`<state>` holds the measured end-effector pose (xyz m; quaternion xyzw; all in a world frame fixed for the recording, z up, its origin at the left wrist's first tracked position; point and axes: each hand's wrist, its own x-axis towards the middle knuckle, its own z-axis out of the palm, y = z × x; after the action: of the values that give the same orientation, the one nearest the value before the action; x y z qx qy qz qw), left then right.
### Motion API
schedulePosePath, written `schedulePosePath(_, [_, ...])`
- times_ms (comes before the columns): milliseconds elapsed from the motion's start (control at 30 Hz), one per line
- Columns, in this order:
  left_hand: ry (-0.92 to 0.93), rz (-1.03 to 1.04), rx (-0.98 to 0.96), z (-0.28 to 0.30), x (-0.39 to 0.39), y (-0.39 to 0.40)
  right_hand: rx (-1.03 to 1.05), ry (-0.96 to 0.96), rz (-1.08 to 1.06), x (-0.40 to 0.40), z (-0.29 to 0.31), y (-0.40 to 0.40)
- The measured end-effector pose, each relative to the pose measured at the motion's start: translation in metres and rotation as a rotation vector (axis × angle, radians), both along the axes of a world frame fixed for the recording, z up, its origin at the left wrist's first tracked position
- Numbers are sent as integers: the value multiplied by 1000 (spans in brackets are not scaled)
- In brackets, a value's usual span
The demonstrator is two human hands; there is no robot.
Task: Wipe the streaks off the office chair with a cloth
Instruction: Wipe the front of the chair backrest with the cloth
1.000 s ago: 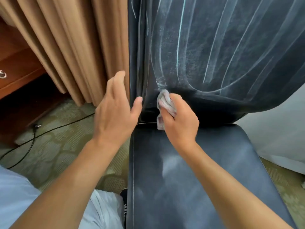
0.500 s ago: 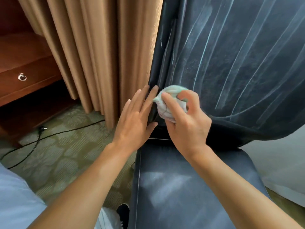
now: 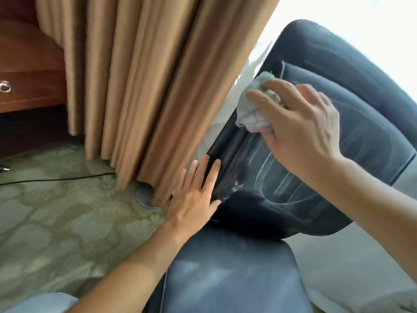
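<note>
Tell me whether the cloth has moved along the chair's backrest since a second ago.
Yes. The cloth, gripped by the right hand, has gone up the backrest's left edge, away from the seat, leaving the left hand below.

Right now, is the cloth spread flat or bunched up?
Bunched: the cloth sits wadded in the right hand, against the chair back.

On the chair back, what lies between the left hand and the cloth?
In the head view, only streaked dark backrest: pale streaks run from the cloth down to the left hand. Nothing else lies there.
</note>
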<state>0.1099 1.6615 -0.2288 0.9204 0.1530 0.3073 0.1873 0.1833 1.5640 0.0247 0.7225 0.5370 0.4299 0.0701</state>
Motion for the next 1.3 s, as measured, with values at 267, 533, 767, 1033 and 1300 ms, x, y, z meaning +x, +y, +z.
schedulePosePath(267, [-30,-68,-395,7,1,22,-476,97,-380,-39,-87,33])
schedulePosePath(533, [-21,-6,-397,-3,3,21,-470,65,-342,-33,-59,46])
schedulePosePath(767, [9,17,-315,-9,7,20,-253,11,-404,-23,-70,30])
schedulePosePath(1033, [149,24,-398,-28,6,29,-516,53,-250,-28,-134,-5])
schedulePosePath(1300, [76,-49,-246,-20,7,21,-325,24,-352,-14,-44,7])
